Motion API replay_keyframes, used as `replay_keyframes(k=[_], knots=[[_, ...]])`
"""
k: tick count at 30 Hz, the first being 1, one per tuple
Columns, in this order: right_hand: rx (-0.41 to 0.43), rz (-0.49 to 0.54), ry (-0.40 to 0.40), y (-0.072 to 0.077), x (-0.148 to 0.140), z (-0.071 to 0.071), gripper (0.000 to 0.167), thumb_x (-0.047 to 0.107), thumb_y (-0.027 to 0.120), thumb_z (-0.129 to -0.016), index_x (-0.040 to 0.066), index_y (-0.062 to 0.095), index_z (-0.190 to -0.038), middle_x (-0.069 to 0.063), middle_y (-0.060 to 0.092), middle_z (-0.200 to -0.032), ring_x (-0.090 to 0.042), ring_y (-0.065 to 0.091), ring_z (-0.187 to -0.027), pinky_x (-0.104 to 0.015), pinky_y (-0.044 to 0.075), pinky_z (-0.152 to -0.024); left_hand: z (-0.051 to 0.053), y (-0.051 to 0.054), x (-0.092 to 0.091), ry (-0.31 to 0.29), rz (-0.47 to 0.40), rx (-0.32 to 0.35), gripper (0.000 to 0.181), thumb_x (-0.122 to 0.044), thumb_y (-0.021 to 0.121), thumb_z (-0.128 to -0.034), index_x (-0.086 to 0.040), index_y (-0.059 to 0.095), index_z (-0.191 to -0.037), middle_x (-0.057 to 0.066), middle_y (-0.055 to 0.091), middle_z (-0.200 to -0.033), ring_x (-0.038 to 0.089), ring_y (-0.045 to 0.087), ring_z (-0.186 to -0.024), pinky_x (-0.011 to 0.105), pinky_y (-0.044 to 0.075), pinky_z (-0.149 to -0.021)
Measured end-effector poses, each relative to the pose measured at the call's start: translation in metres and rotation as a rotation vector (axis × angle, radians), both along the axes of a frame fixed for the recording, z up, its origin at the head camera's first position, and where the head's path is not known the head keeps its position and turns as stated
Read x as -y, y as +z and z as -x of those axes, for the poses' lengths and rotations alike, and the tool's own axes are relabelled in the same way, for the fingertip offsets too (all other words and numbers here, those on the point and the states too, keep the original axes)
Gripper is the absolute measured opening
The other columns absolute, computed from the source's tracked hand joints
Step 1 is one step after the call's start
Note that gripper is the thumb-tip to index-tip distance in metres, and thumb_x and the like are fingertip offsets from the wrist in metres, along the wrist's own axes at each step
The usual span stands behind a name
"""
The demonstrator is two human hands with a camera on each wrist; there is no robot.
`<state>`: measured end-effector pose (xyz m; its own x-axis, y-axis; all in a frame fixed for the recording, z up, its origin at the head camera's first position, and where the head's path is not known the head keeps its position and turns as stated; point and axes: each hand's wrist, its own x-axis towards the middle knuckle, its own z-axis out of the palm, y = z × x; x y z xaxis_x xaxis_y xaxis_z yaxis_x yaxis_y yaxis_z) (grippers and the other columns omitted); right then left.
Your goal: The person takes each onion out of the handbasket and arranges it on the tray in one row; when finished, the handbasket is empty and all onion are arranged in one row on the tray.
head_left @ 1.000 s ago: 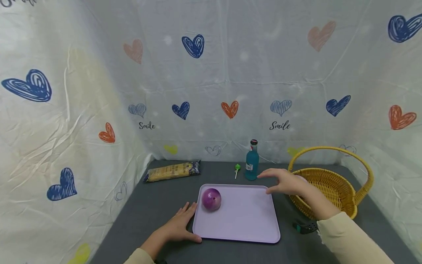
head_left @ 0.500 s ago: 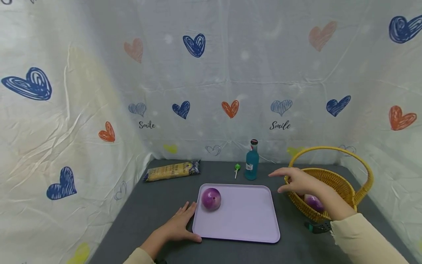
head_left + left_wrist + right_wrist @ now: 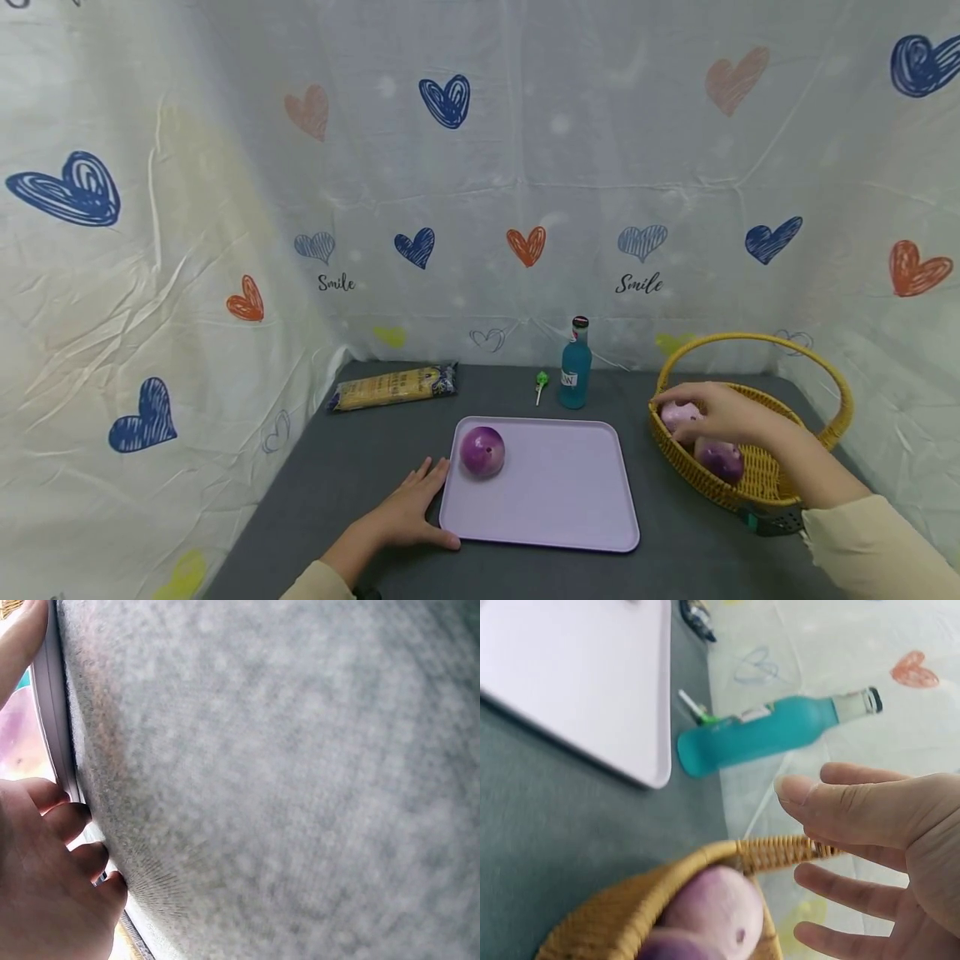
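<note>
Purple globes in the yellow basket, below the right hand.
It grasps nothing, fingers spread; the left hand, fingers extended, touches the lavender tray.

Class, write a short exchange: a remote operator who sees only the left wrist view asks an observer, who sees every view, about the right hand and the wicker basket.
Operator: My left wrist view doesn't show the right hand. Where is it?
Observer: It is over the wicker basket, as the head view shows.
Operator: I can't see into that basket. What can you make out inside?
Observer: Two rounded things: a pale purple item and a darker purple item.
</note>
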<state>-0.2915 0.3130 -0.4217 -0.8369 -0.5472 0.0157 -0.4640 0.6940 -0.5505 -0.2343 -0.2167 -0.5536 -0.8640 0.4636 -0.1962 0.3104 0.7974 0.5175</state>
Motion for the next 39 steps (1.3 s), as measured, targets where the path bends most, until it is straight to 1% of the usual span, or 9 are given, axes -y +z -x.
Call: replay_keyframes(k=[2,7,12,14,21,23,27,35,39], knots=[[-0.023,-0.027,-0.011,0.001,-0.006,-0.002,0.047,0.028,0.078,-0.089,0.010,0.068,-0.130,-0.017,0.066,-0.131,-0.040,0.062,-0.117,-0.058,0.053,-0.093,0.000,0.000,0.000,0.000,0.003,0.002,0.125,-0.068,0.080,-0.0717,-0.006,0.019,-0.162,0.014,0.018,-0.168,0.039,0.008,-0.156,0.066,0.015,-0.120],[0.009,-0.079,-0.020,-0.001,-0.020,-0.003,0.048,0.030,0.080,-0.087,0.014,0.068,-0.130,-0.011,0.068,-0.129,-0.033,0.064,-0.110,-0.044,0.056,-0.085,-0.001,0.001,-0.001,0.011,-0.001,0.011,0.124,-0.067,0.081,-0.0714,-0.008,0.020,-0.162,0.013,0.019,-0.169,0.039,0.008,-0.156,0.066,0.015,-0.120],[-0.019,-0.113,0.033,-0.004,-0.036,-0.002,0.044,0.034,0.079,-0.086,0.015,0.071,-0.125,-0.005,0.071,-0.124,-0.029,0.065,-0.114,-0.039,0.057,-0.087,-0.002,0.001,-0.002,0.014,-0.006,0.014,0.124,-0.066,0.081,-0.0709,-0.008,0.020,-0.162,0.012,0.020,-0.168,0.040,0.009,-0.156,0.067,0.015,-0.119],[-0.028,-0.120,0.070,-0.005,-0.043,-0.001,0.042,0.033,0.078,-0.087,0.014,0.072,-0.124,-0.004,0.073,-0.122,-0.023,0.065,-0.115,-0.034,0.057,-0.087,-0.002,0.001,-0.002,0.012,-0.006,0.014,0.124,-0.066,0.081,-0.0709,-0.008,0.020,-0.162,0.012,0.020,-0.169,0.040,0.009,-0.156,0.067,0.015,-0.120],[0.026,-0.087,0.141,-0.013,-0.065,0.005,0.041,0.028,0.081,-0.083,0.012,0.074,-0.120,-0.015,0.070,-0.124,-0.003,0.060,-0.116,-0.025,0.054,-0.087,0.000,0.000,-0.001,0.010,-0.004,0.015,0.125,-0.069,0.080,-0.0713,-0.009,0.019,-0.162,0.013,0.019,-0.169,0.040,0.009,-0.156,0.068,0.016,-0.119],[0.053,-0.062,0.163,-0.017,-0.070,0.008,0.041,0.027,0.082,-0.083,0.012,0.075,-0.120,-0.019,0.069,-0.125,0.000,0.059,-0.115,-0.022,0.054,-0.085,0.000,0.000,-0.001,0.012,-0.003,0.014,0.124,-0.069,0.080,-0.0712,-0.009,0.019,-0.162,0.013,0.019,-0.168,0.041,0.009,-0.156,0.068,0.017,-0.119],[0.166,-0.022,0.174,-0.021,-0.073,0.014,0.042,0.022,0.081,-0.084,0.008,0.073,-0.123,-0.022,0.067,-0.128,0.005,0.056,-0.115,-0.021,0.054,-0.083,-0.001,0.002,-0.001,0.018,-0.004,0.012,0.124,-0.067,0.080,-0.0714,-0.009,0.019,-0.162,0.013,0.020,-0.168,0.041,0.010,-0.155,0.068,0.016,-0.119],[0.403,0.045,0.135,-0.029,-0.077,0.018,0.046,0.013,0.077,-0.087,0.004,0.067,-0.131,-0.027,0.060,-0.137,-0.002,0.060,-0.117,-0.023,0.057,-0.083,-0.003,0.006,-0.002,0.010,-0.019,0.015,0.124,-0.068,0.080,-0.0708,-0.007,0.021,-0.161,0.016,0.021,-0.167,0.045,0.011,-0.154,0.070,0.016,-0.117],[0.461,0.083,0.127,-0.034,-0.077,0.018,0.050,0.008,0.076,-0.088,-0.001,0.063,-0.135,-0.029,0.060,-0.136,-0.006,0.063,-0.111,-0.026,0.058,-0.080,-0.003,0.005,-0.002,0.005,-0.010,0.010,0.124,-0.069,0.080,-0.0709,-0.007,0.021,-0.161,0.015,0.021,-0.168,0.044,0.010,-0.154,0.070,0.015,-0.118]])
